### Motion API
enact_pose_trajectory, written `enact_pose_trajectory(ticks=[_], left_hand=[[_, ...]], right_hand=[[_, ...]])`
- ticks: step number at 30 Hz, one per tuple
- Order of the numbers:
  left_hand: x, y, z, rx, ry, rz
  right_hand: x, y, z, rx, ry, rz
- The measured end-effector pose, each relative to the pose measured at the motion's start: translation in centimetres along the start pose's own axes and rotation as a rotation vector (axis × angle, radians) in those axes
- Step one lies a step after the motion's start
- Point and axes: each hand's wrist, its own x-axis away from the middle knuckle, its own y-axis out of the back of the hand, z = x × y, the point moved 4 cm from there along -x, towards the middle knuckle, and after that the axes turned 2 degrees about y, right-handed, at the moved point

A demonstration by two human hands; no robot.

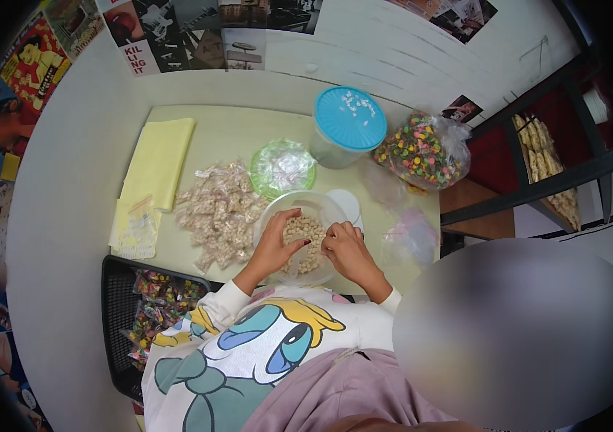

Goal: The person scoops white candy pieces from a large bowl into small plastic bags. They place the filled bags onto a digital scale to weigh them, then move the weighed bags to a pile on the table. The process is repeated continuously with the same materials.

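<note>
A round clear plastic tub stands at the table's near edge, holding small beige snack pieces. Over its left side is my left hand, thumb and fingers spread apart above the pieces; nothing shows in it. My right hand is at the tub's right side, its fingers bent together; whether they pinch something is hidden. Left of the tub lies a heap of small clear bags filled with beige pieces. Behind it, a green-rimmed round container bears crumpled clear plastic bags.
A blue-lidded tub and a large bag of multicoloured candies stand at the back right. Folded yellow cloth lies left. A black basket holds bagged candies at lower left. Empty plastic bags lie right; a blurred shape fills the lower right.
</note>
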Motion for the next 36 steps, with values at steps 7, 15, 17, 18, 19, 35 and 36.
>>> enact_pose_trajectory(ticks=[7, 15, 17, 18, 19, 35, 36], left_hand=[[-0.1, 0.1, 0.0, 0.047, 0.005, -0.049], [-0.2, 0.0, 0.1, 0.046, -0.001, -0.060], [-0.2, 0.0, 0.1, 0.056, -0.002, -0.049], [-0.1, -0.1, 0.3, 0.065, -0.001, -0.051], [0.0, -0.1, 0.4, 0.073, 0.000, -0.052], [-0.1, -0.5, -0.5, -0.100, -0.076, 0.138], [-0.1, -0.5, -0.8, -0.100, -0.061, 0.138]], right_hand=[[0.0, -0.3, 0.5, 0.026, 0.034, 0.022], [-0.7, 0.2, 1.2, 0.000, 0.034, -0.028], [0.2, -2.1, 0.0, 0.059, 0.006, 0.258], [0.0, -1.6, 0.2, 0.049, 0.016, 0.152], [-0.3, -0.9, 0.6, 0.039, 0.025, 0.046], [-2.2, 1.0, 1.0, -0.291, -0.124, -0.163], [-2.4, 0.9, 1.3, -0.306, -0.110, -0.157]])
